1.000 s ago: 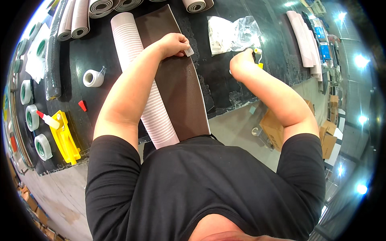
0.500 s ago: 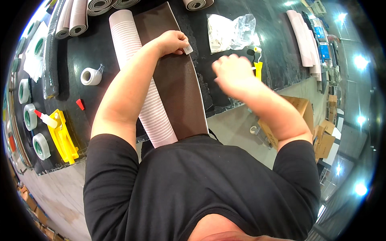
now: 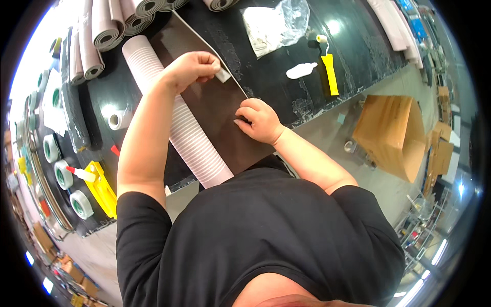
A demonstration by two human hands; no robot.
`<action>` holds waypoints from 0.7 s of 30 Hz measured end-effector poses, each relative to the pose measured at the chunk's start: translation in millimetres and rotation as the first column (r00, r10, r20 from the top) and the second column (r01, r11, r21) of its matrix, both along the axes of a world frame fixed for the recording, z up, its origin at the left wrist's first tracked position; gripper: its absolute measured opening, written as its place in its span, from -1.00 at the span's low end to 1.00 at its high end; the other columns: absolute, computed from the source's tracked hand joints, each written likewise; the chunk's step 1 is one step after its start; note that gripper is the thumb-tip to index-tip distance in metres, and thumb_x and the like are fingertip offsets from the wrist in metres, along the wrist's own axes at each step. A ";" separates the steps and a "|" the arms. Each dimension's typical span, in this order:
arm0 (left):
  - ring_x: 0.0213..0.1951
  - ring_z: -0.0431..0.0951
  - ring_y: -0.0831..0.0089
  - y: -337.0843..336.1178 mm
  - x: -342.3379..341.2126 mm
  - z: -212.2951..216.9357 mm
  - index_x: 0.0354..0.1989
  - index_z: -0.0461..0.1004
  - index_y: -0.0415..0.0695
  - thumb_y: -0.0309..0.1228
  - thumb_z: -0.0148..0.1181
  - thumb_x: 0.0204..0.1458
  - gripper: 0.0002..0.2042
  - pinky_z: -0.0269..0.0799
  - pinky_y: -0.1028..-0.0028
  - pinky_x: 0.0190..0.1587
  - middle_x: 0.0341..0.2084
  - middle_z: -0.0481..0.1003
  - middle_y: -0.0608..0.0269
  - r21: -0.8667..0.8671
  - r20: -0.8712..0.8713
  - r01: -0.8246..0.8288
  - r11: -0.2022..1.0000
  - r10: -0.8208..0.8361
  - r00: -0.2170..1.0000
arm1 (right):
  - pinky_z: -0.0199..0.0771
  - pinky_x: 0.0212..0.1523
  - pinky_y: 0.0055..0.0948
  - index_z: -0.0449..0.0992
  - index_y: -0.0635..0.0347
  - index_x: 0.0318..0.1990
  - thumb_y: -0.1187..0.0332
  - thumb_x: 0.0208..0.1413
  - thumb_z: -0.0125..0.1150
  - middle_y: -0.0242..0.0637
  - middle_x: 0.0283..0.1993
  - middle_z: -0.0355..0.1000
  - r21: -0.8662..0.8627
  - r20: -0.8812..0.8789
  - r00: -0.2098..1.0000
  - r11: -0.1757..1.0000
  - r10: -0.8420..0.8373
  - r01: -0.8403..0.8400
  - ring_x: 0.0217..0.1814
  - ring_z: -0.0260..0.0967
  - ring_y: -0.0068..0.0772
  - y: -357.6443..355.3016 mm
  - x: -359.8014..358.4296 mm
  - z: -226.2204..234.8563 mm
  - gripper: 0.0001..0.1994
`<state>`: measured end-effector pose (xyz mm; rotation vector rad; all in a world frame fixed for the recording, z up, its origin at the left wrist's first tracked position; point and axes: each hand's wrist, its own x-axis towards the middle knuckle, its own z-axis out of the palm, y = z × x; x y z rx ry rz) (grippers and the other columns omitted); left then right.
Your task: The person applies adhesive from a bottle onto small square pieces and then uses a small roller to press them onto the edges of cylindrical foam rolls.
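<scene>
A partly unrolled mat (image 3: 215, 120) lies over the table, its dark brown underside up. The rolled part, pinkish with white stripes (image 3: 197, 138), lies along its left side. My left hand (image 3: 192, 69) is closed above the mat's right edge, thumb and fingers pinching a small white tag (image 3: 223, 75). Nearer to me, my right hand (image 3: 261, 123) is at the same edge with its fingers curled. Whether it grips the edge or something small is hidden. To the right lie a yellow-handled roller (image 3: 330, 74) and a white spoon-shaped piece (image 3: 302, 70).
A clear plastic bag with white contents (image 3: 263, 30) lies at the far right of the black table (image 3: 358, 69). Rolled mats (image 3: 105, 25) stack at the far left. Tape rolls (image 3: 82, 203) and a yellow tray (image 3: 102, 189) are left. A cardboard box (image 3: 383, 130) stands right.
My right hand has come from beside the roller to the mat's edge, uncovering the white spoon-shaped piece. The left hand keeps its pinch on the tag near the edge. The view has shifted.
</scene>
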<state>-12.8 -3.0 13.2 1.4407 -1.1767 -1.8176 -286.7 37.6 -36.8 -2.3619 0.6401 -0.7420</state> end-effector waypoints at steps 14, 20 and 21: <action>-0.34 0.45 0.68 17.5 -42.2 -26.4 -0.23 0.58 -0.24 -0.46 0.30 0.07 -0.86 0.36 0.62 -0.25 -0.39 0.54 0.41 -0.061 0.261 -0.097 0.993 0.109 0.959 | 0.50 -0.20 -0.29 0.49 0.07 -0.22 0.40 -0.17 0.36 -0.31 -0.21 0.44 -0.087 0.038 0.968 0.965 -0.246 0.249 -0.18 0.44 -0.18 -10.6 4.6 -10.3 -0.71; -0.34 0.49 0.60 18.0 -48.2 -27.6 -0.19 0.61 -0.23 -0.39 0.32 0.05 -0.79 0.44 0.53 -0.20 -0.40 0.58 0.32 -0.100 0.379 -0.096 0.990 0.127 0.917 | 0.50 -0.23 -0.32 0.55 0.05 -0.09 0.39 -0.14 0.33 -0.34 -0.25 0.41 -0.136 -0.010 0.971 0.963 -0.237 0.233 -0.22 0.42 -0.22 -11.0 6.5 -4.6 -0.64; -0.33 0.50 0.59 18.0 -48.6 -27.3 -0.18 0.61 -0.22 -0.38 0.32 0.04 -0.78 0.44 0.52 -0.19 -0.40 0.58 0.31 -0.108 0.401 -0.089 0.990 0.125 0.907 | 0.49 -0.24 -0.32 0.56 0.04 -0.05 0.39 -0.13 0.33 -0.35 -0.26 0.39 -0.159 -0.029 0.972 0.962 -0.232 0.224 -0.23 0.41 -0.24 -11.1 7.3 -3.9 -0.62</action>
